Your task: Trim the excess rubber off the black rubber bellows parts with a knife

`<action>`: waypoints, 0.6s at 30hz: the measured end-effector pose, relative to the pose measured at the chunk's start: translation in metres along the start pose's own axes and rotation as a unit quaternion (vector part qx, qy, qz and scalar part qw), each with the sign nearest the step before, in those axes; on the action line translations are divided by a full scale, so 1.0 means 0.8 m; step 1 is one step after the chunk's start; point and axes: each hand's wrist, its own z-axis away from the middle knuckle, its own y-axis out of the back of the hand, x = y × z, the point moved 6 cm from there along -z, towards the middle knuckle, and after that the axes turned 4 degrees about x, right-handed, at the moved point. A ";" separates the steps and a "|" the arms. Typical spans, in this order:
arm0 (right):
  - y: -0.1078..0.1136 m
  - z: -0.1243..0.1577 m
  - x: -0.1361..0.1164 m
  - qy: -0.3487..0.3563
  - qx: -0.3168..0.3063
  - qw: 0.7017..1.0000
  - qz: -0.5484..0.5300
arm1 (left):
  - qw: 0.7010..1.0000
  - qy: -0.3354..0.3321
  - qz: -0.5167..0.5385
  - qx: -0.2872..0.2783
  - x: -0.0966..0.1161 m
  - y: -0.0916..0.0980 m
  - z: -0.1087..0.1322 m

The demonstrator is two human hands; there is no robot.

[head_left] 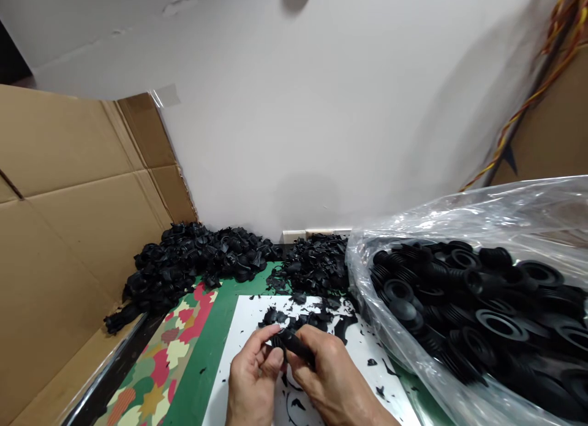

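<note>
My left hand (257, 374) is closed, thumb and fingers pinching a small ribbed black rubber boot (277, 342) above the white board (220, 386). My right hand (324, 365) wraps round a dark, rod-shaped black piece (296, 345), whose near end disappears into the palm. Its far end meets the ribbed boot at my left fingertips. Whether the rod is a tool or part of the rubber piece, I cannot tell. Black rubber scraps (316, 320) lie on the board just beyond my hands, with smaller bits scattered around them.
A clear plastic bag (381, 334) on the right holds many ribbed black rubber boots (459, 310). At the back left is a heap of similar black pieces (202, 254), beside a pile of thin black scraps (316, 261). Cardboard (68, 187) stands at left; a wall (298, 126) rises behind.
</note>
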 end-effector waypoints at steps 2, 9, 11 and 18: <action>-0.004 0.001 0.003 -0.014 0.007 1.000 0.025 | 0.999 -0.023 -0.015 0.029 0.001 0.004 0.001; 0.025 -0.006 0.025 -0.078 0.101 0.991 0.042 | 0.997 0.006 0.060 0.042 0.016 -0.003 0.010; 0.042 -0.011 0.035 -0.101 0.142 0.985 -0.001 | 0.992 0.054 0.115 0.009 0.017 -0.010 0.009; 0.045 -0.016 0.046 -0.111 0.136 0.981 -0.084 | 0.976 0.093 0.195 -0.007 0.020 -0.014 0.006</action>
